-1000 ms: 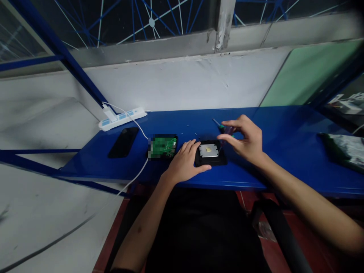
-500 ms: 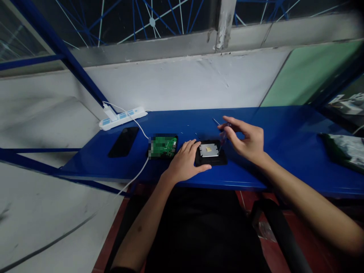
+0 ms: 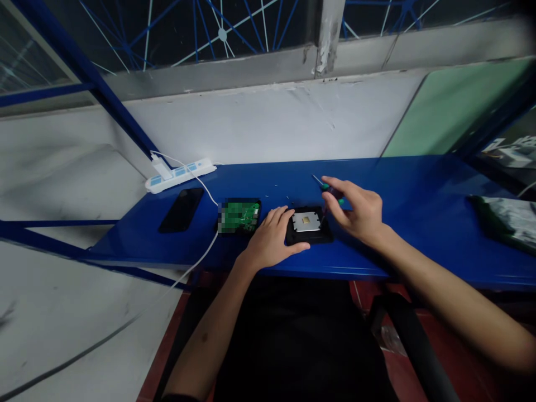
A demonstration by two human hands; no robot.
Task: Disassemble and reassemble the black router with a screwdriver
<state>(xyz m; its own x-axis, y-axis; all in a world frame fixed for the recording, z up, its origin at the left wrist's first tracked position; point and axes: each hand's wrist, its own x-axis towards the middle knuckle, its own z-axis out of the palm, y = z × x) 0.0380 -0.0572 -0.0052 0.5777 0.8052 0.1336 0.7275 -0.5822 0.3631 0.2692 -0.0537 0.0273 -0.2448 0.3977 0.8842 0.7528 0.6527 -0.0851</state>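
Glossy blue metal shelf (image 3: 419, 184); matt black plastic case (image 3: 309, 237); silvery metal plate (image 3: 306, 221).

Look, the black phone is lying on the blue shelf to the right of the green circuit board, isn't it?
Not quite. The head view shows the black phone lying on the blue shelf to the left of the green circuit board, below the white power strip. It is a black phone, and it does lie flat on the shelf.

Flat black case (image 3: 309, 239) with grey metal plate, near blue bench's front edge; green-handled screwdriver (image 3: 329, 190) just behind.
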